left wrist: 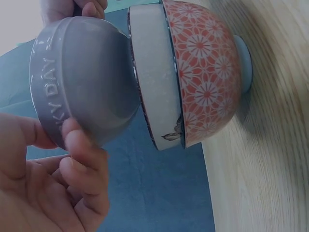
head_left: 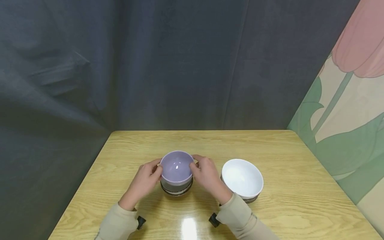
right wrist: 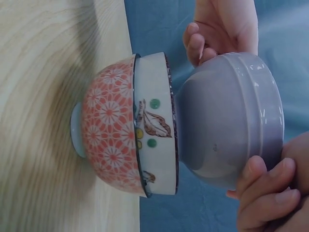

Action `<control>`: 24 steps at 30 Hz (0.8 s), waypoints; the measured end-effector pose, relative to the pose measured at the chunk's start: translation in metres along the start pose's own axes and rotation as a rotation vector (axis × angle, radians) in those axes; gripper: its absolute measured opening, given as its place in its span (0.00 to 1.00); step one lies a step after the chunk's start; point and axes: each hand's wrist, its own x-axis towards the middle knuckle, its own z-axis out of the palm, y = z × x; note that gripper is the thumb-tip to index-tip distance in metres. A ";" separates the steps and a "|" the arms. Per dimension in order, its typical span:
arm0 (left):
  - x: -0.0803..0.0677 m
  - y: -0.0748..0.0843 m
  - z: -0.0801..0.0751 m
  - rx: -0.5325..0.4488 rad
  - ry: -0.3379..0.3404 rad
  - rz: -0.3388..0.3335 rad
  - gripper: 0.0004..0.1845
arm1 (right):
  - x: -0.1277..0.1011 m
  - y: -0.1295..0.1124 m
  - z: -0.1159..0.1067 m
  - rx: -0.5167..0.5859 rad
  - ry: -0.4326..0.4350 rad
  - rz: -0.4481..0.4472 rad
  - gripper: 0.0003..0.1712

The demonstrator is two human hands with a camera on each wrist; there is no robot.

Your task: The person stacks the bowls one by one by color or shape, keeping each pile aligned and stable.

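Observation:
A purple bowl is held at its rim between my two hands, its lower part inside the top of a stack of bowls. My left hand pinches the left side of the rim, thumb on the near side. On the opposite side my right hand grips the rim with thumb and fingers. Below it, the wrist views show a white bowl with a dark rim and leaf pattern, nested in a red bowl with white flower print. The red bowl's foot stands on the table.
To the right on the wooden table stands a white bowl atop another bowl with a dark side, partly hidden under it. A dark curtain hangs behind the table, and a flower-patterned wall covering is at the right.

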 end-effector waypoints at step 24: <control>-0.004 -0.012 0.003 0.006 -0.040 -0.011 0.21 | 0.000 0.006 0.013 -0.062 -0.029 -0.026 0.18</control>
